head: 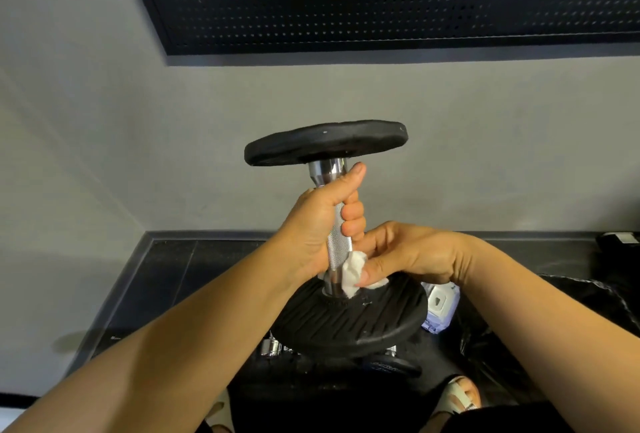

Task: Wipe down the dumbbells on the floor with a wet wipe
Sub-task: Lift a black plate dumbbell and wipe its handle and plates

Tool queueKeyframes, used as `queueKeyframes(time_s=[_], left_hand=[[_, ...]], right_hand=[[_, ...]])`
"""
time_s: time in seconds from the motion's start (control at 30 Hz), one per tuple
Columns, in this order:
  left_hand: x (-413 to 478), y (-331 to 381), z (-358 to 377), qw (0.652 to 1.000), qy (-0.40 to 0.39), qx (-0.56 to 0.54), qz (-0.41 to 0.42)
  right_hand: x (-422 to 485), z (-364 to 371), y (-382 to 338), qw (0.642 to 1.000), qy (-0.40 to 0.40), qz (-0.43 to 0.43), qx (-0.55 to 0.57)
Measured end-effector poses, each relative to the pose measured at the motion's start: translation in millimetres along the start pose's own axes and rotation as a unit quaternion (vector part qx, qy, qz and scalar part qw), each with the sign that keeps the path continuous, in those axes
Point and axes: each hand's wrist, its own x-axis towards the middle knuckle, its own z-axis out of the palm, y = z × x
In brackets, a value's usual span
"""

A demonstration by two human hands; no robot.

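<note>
- Left hand [313,224] grips the knurled chrome handle of the black-plated dumbbell [339,242], held upright above the dark floor [166,280].
- Right hand [408,252] pinches a crumpled white wet wipe [353,275] against the handle's lower end.

Wipes pack [441,308] close beside lower plate [346,325]

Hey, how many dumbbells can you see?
2. One chrome-handled dumbbell with black plates is held upright in the left hand; a second dumbbell lies on the dark floor beneath, mostly hidden; more may be.
</note>
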Motion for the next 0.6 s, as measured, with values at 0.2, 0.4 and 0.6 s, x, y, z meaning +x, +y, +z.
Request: queueKeyframes(time_s=[0.2, 0.4, 0.6], left_hand=[[1.6, -10.5, 13.7, 0.967, 0.212, 0.107, 0.092], [3.3, -1.3, 18.2, 0.973, 0.200, 0.109, 0.037], [9.2, 0.5, 6.4, 0.982, 0.155, 0.102, 0.022]], right_hand=[[9.0, 23.7, -6.0, 0.983, 0.163, 0.011, -0.088], [25.1, 38.3, -5.8, 0.926, 0.303, 0.056, -0.220], [17.8, 29.8, -9.3, 0.966, 0.233, -0.008, -0.112]])
